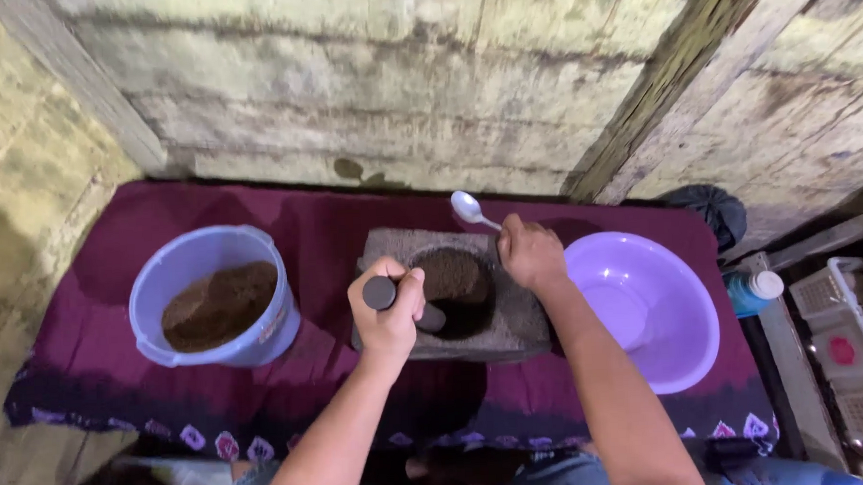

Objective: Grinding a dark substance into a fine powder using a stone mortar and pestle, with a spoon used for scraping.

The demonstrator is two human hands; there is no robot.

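My left hand (388, 307) wraps tight round the pestle (402, 303), angled into the mortar (453, 295) at centre to bear on the brown powder (455, 278). My right hand (531, 254) pinches the spoon (471, 210), bowl up at 12 o'clock. Bucket (216, 296) at 9, basin (653, 306) at 3, both close for reach.

Mortar (522, 316) hemmed by bucket (176, 268), basin (693, 347)
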